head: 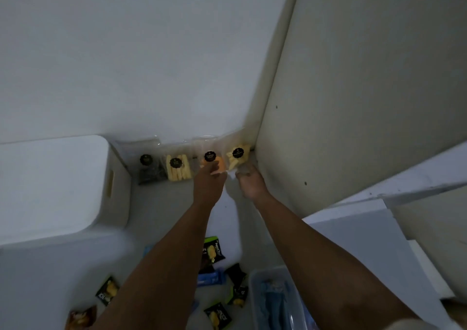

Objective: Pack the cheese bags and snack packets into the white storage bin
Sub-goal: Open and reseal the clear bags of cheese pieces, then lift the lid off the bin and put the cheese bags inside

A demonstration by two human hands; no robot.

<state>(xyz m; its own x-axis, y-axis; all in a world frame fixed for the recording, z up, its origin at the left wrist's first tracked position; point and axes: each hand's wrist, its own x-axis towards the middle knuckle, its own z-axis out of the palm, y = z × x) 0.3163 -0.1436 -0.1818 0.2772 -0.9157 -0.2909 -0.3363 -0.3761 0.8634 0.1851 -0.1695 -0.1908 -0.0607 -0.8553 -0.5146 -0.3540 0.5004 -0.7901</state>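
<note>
Four clear cheese bags point(192, 162) with round black labels stand in a row against the back wall, just right of the white storage bin point(50, 185). Nearer than the bin, dark snack packets point(211, 251) lie scattered flat.

Four clear plastic bags with round black labels: one holds dark pieces point(151, 170), one pale yellow sticks point(178, 169), one orange cheese point(217, 164), one yellow chunks point(237, 158). Black-and-green snack packets point(211, 251), white rectangular bin point(54, 185).
</note>
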